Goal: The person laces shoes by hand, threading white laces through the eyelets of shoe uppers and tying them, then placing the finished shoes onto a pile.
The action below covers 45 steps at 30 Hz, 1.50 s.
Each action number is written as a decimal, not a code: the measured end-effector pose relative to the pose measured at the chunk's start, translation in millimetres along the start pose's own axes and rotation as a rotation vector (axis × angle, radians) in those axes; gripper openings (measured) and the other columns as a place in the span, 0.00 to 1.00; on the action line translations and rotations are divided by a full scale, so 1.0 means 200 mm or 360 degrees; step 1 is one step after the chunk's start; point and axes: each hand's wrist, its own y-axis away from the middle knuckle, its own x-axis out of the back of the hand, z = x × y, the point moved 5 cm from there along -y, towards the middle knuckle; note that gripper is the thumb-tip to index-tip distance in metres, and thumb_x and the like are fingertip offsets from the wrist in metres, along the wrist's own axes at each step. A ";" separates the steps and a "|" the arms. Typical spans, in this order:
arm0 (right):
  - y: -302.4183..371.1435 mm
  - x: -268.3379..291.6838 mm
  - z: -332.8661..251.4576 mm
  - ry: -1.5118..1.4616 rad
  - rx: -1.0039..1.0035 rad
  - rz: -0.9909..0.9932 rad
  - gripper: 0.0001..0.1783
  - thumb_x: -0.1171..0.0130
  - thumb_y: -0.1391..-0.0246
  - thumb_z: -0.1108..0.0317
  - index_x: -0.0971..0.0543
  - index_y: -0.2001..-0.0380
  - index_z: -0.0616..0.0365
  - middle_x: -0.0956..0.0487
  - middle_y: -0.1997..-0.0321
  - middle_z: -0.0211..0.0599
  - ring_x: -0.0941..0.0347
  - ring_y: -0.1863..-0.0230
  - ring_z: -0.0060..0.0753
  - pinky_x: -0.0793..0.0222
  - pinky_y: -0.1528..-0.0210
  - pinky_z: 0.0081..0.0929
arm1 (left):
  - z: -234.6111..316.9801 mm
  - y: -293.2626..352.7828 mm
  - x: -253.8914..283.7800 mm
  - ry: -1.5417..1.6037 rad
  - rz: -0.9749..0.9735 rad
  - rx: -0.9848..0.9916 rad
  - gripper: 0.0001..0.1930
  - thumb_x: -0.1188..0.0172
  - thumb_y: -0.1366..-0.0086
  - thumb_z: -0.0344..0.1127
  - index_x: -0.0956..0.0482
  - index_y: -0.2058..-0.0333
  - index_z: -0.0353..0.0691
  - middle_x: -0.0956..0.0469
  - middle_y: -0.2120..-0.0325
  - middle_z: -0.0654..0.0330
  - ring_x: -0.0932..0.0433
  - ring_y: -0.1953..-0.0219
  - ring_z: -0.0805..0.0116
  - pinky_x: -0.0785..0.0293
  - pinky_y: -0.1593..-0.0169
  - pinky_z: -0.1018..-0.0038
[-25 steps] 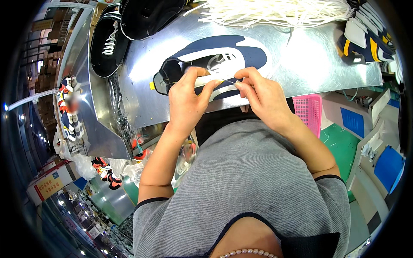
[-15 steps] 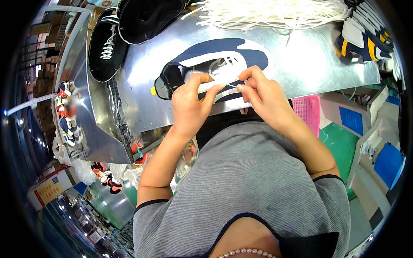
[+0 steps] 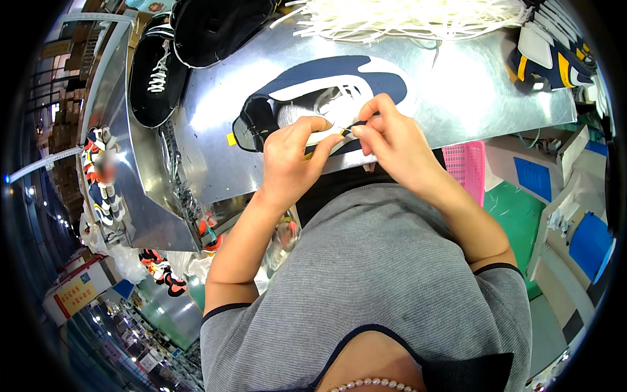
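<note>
A navy and white shoe upper (image 3: pixel 297 81) lies sideways on the metal table, its black-lined heel to the left. White lace (image 3: pixel 343 98) runs across its opening. My left hand (image 3: pixel 292 151) is closed, thumb and forefinger pinching the near white edge of the shoe upper. Just to its right, my right hand (image 3: pixel 395 140) is closed in a pinch close to the same edge. A small thin dark piece shows at its fingertips, too small to name. A bit of black and yellow appears beside my left thumb tip.
A heap of white laces (image 3: pixel 405 19) lies along the table's far side. Black shoe pieces (image 3: pixel 157 78) stand at the far left, and stacked navy, white and yellow uppers (image 3: pixel 552 55) at the far right. A pink basket (image 3: pixel 465 170) sits below the metal table's (image 3: pixel 470 98) near edge.
My right hand has shifted slightly left, closer to the left one. The pale thin strand between my fingertips no longer shows; a dark piece shows there now. My left hand keeps its pinch.
</note>
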 end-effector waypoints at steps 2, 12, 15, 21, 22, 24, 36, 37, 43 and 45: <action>-0.02 -0.04 0.00 0.0289 0.0113 0.0101 0.12 0.44 0.37 0.64 0.32 0.59 0.59 0.21 0.76 0.46 0.22 0.72 0.52 0.29 0.67 0.42 | 0.00 0.01 -0.01 -0.0005 -0.0001 0.0035 0.13 0.27 0.46 0.29 0.23 0.67 0.36 0.18 0.74 0.56 0.18 0.74 0.63 0.25 0.70 0.73; 0.07 0.07 -0.04 0.0142 0.0004 -0.0057 0.10 0.46 0.36 0.64 0.31 0.59 0.60 0.21 0.76 0.45 0.23 0.69 0.52 0.30 0.65 0.43 | -0.01 0.01 -0.02 0.0091 0.0039 0.0446 0.14 0.27 0.46 0.30 0.24 0.65 0.36 0.17 0.71 0.56 0.16 0.71 0.61 0.22 0.67 0.71; 0.05 0.06 -0.03 0.0153 0.0083 -0.0023 0.10 0.46 0.36 0.65 0.31 0.60 0.60 0.21 0.75 0.45 0.23 0.70 0.53 0.31 0.65 0.43 | -0.01 -0.01 -0.01 0.0101 0.0004 0.0483 0.13 0.27 0.45 0.30 0.23 0.65 0.36 0.17 0.71 0.55 0.16 0.69 0.61 0.22 0.65 0.71; 0.02 0.04 -0.02 0.0095 0.0085 0.0000 0.11 0.46 0.36 0.65 0.31 0.60 0.61 0.21 0.75 0.44 0.23 0.70 0.50 0.31 0.66 0.42 | -0.01 0.00 -0.02 0.0052 -0.0002 0.0347 0.15 0.27 0.46 0.29 0.24 0.63 0.35 0.17 0.68 0.53 0.15 0.67 0.59 0.21 0.64 0.70; 0.01 0.04 -0.02 0.0100 0.0071 0.0004 0.11 0.46 0.36 0.65 0.31 0.61 0.61 0.21 0.76 0.44 0.22 0.71 0.49 0.31 0.66 0.41 | 0.00 0.00 -0.02 0.0043 0.0059 0.0286 0.15 0.27 0.46 0.29 0.24 0.63 0.35 0.17 0.68 0.53 0.15 0.68 0.58 0.21 0.64 0.70; 0.02 0.05 -0.04 -0.0001 -0.0008 -0.0057 0.10 0.45 0.36 0.65 0.31 0.61 0.61 0.21 0.77 0.42 0.23 0.73 0.45 0.31 0.67 0.38 | 0.00 0.01 -0.02 0.0043 0.0125 0.0231 0.16 0.27 0.46 0.29 0.24 0.62 0.35 0.17 0.68 0.52 0.15 0.68 0.58 0.21 0.63 0.69; 0.04 0.03 -0.02 0.0304 0.0159 0.0160 0.12 0.44 0.38 0.65 0.32 0.60 0.62 0.22 0.77 0.46 0.23 0.72 0.54 0.29 0.66 0.44 | 0.04 0.04 -0.05 -0.0071 0.0095 -0.0230 0.16 0.27 0.47 0.24 0.25 0.62 0.35 0.20 0.71 0.55 0.19 0.72 0.57 0.25 0.69 0.69; 0.03 0.01 -0.02 0.0389 0.0173 0.0205 0.13 0.44 0.38 0.64 0.32 0.60 0.62 0.22 0.77 0.48 0.22 0.71 0.56 0.29 0.65 0.45 | 0.05 0.04 -0.06 -0.0060 0.0059 -0.0321 0.17 0.27 0.48 0.24 0.25 0.62 0.36 0.20 0.71 0.55 0.19 0.73 0.57 0.25 0.69 0.69; -0.06 -0.06 -0.01 0.0427 0.0203 0.0097 0.13 0.45 0.37 0.62 0.32 0.61 0.61 0.20 0.75 0.49 0.21 0.70 0.56 0.28 0.67 0.47 | 0.04 0.05 -0.08 -0.0020 0.0031 -0.0408 0.19 0.27 0.48 0.23 0.27 0.60 0.35 0.20 0.71 0.54 0.19 0.73 0.57 0.25 0.71 0.69; 0.02 0.02 -0.01 0.0547 0.0262 0.0107 0.11 0.43 0.38 0.62 0.30 0.61 0.59 0.19 0.74 0.45 0.20 0.70 0.50 0.27 0.67 0.42 | 0.05 0.06 -0.05 -0.0053 0.0129 -0.0305 0.19 0.28 0.47 0.23 0.29 0.59 0.35 0.20 0.71 0.54 0.20 0.74 0.57 0.25 0.71 0.70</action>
